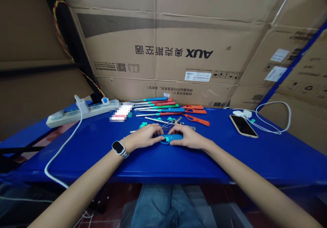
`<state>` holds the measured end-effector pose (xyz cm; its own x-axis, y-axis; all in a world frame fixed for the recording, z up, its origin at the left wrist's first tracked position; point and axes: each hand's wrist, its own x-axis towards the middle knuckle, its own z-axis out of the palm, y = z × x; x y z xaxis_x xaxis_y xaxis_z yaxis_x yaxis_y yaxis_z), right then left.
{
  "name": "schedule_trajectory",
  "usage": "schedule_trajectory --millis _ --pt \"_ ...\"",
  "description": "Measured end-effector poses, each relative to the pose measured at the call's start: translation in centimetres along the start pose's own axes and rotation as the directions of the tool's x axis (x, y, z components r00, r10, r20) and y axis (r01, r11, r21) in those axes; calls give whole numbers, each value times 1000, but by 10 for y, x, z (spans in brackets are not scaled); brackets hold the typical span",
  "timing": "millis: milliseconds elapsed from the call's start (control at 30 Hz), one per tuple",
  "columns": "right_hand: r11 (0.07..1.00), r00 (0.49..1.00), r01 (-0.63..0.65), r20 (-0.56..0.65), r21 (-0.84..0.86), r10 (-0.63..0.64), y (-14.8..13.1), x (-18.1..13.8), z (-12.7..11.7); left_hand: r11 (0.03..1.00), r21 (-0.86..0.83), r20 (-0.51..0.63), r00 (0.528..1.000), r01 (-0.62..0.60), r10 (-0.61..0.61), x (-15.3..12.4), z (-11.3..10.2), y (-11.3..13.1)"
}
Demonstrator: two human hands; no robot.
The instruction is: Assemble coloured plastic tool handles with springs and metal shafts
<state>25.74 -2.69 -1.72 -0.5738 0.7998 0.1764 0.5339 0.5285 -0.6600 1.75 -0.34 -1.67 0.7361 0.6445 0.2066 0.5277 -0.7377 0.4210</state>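
Observation:
Both hands rest on the blue table (pixel 76 146) and grip one blue lighter body with a teal trigger (pixel 168 139). My left hand (pixel 145 136), with a smartwatch (pixel 119 148) on its wrist, holds the left end, fingers curled over it. My right hand (pixel 187 136) closes on the right end. Just behind the hands lie loose teal parts (pixel 156 120) and a thin metal tube (pixel 158 120).
Further back lies a row of long-nosed lighters in blue, red and green (pixel 160 106), with orange handle shells (pixel 196 118) to their right. A white power strip (pixel 81 111) and cable sit at left, a phone (pixel 242 125) with its charger cable at right. Cardboard boxes (pixel 173 50) wall the back.

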Motion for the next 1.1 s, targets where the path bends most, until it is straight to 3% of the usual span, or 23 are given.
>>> schedule_trajectory --millis 200,467,567,667,733,767,833,900,1000,1100 --pt "997 999 8 -33 -81 -11 -4 -3 3 1000 4 -2 1000 -17 17 -3 2 -2" --pt "963 996 -64 -72 -263 47 -13 -8 4 988 147 -81 995 -46 58 -3 -8 5" --pt "970 991 -96 -112 -224 73 -12 -6 6 963 258 -210 969 -76 133 -2 -14 8" --pt "987 978 -133 -171 -95 115 -10 -4 10 955 298 -489 860 11 143 -2 -17 13" --pt "988 967 -147 -202 43 152 -9 -3 15 976 204 -642 763 74 76 0 -17 14" --pt "981 964 -148 -204 121 171 -10 -3 17 989 113 -671 742 91 8 1 -15 14" --pt "952 965 -147 -174 267 198 -14 -2 23 985 -139 -617 768 105 -169 6 -11 13" --pt "918 973 -143 -117 371 198 -20 0 29 906 -411 -483 818 103 -312 13 -6 11" --pt "877 984 -146 -22 458 175 -32 4 37 719 -694 -366 842 37 -397 22 0 11" --pt "864 987 -157 38 478 158 -42 11 41 519 -855 -289 845 -16 -451 24 0 14"
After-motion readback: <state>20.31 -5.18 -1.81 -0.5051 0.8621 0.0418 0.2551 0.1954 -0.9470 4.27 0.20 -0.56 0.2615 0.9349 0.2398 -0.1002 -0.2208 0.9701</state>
